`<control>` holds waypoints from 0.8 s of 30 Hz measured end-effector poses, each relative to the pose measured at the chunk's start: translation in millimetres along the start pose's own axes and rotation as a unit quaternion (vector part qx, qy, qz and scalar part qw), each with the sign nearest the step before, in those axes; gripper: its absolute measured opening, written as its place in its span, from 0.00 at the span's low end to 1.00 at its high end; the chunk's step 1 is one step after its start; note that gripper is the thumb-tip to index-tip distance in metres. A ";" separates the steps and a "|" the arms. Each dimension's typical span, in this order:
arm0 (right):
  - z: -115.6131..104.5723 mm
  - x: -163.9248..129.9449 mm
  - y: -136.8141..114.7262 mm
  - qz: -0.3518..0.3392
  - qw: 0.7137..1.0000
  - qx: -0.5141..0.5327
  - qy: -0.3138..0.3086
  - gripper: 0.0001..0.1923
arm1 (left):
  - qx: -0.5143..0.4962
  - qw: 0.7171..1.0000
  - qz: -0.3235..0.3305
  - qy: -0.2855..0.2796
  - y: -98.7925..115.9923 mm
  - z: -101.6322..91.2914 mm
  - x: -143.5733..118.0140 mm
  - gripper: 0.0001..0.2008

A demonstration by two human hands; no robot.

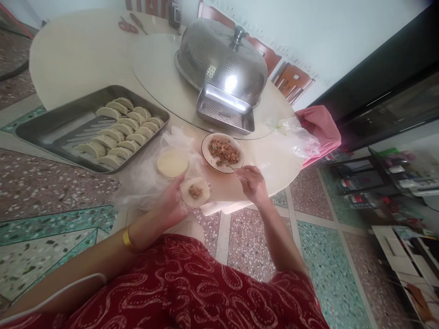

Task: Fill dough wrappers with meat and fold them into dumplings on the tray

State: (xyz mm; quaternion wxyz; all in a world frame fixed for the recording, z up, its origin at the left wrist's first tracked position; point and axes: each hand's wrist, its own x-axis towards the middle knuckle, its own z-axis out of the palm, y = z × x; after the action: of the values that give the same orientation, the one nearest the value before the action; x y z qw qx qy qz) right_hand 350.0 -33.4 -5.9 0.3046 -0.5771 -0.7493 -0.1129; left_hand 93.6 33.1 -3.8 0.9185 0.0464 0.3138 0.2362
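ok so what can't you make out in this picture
- Head view: anything beneath the perforated metal dome, hidden by its wall.
- Head view: the kind of utensil in the right hand, too small, its handle covered by fingers.
- Head view: part of the left hand, hidden by the dough wrapper.
- Head view: the dark container's top, cut off by the upper edge.
- Head view: shelf goods, blurred.
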 end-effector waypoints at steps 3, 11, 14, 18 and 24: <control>-10.1 -5.9 -6.9 0.009 1.000 0.024 -0.009 0.11 | -0.004 1.000 -0.006 -0.001 -1.4 0.5 0.9 0.24; -18.4 3.1 -2.4 0.033 0.998 -0.046 0.020 0.11 | 0.010 1.000 -0.005 0.018 -0.9 0.9 -0.7 0.24; -11.3 8.9 -1.3 0.032 0.997 -0.073 0.005 0.12 | 0.017 1.000 -0.005 0.018 -0.7 0.8 -0.1 0.24; -4.2 14.6 -4.8 0.033 0.998 -0.062 0.006 0.14 | 0.017 1.000 -0.007 0.025 -1.2 0.3 1.8 0.25; -6.0 16.8 -13.3 0.057 0.998 -0.002 0.016 0.14 | 0.022 0.999 0.001 0.031 -1.7 1.5 3.5 0.25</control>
State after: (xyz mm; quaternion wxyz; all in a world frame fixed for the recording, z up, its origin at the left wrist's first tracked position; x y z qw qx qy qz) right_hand 337.0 -27.2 11.1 0.3219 -0.6177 -0.7097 -0.1060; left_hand 97.5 33.3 -4.9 0.9070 0.0599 0.3470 0.2311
